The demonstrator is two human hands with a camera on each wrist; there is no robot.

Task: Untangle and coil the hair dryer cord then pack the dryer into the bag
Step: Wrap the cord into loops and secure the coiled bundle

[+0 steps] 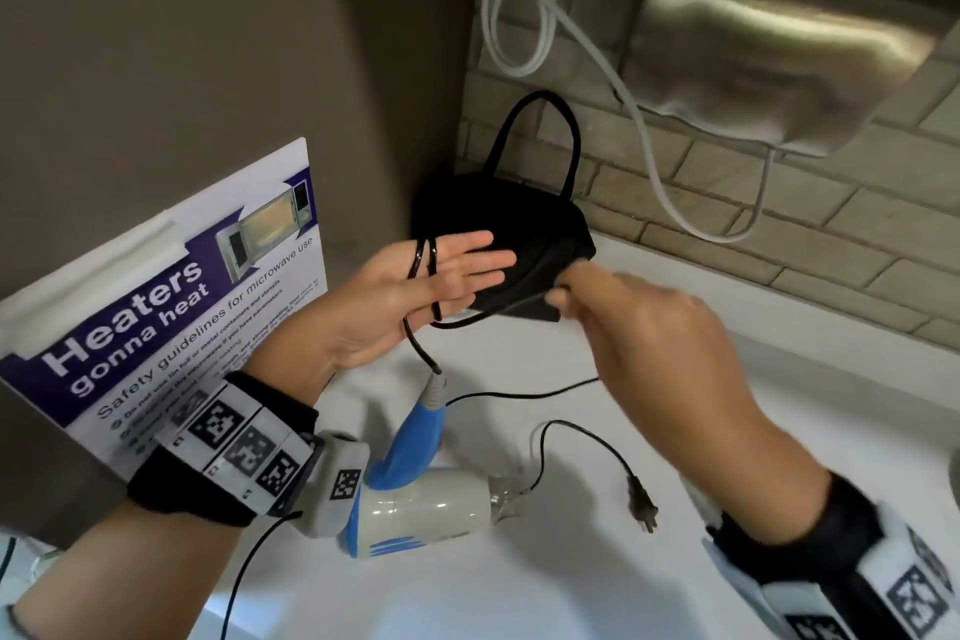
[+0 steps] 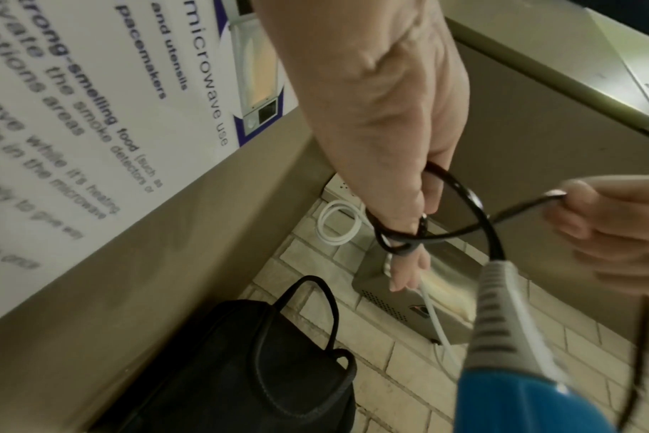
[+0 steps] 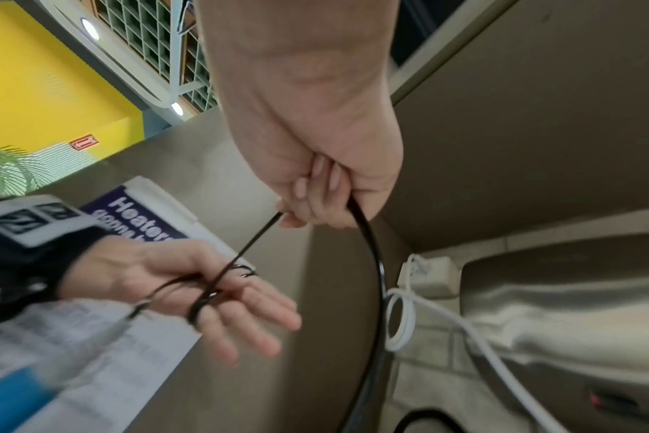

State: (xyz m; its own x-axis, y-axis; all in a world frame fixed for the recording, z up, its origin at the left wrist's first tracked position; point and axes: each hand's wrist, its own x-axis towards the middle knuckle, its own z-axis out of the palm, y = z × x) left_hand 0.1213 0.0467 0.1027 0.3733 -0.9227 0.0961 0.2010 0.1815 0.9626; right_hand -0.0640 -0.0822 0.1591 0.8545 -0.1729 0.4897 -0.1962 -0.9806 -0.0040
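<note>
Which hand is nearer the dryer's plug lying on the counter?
Right. The right hand is raised almost directly above the plug, pinching the cord. The left hand is raised well off to the plug's left, open, with cord loops wound round its palm.

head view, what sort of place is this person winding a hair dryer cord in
Probably a shared kitchenette or washroom corner in a public building. A microwave safety poster stands at the left, what looks like a steel hand dryer hangs on the tiled wall, and below is a white counter.
</note>
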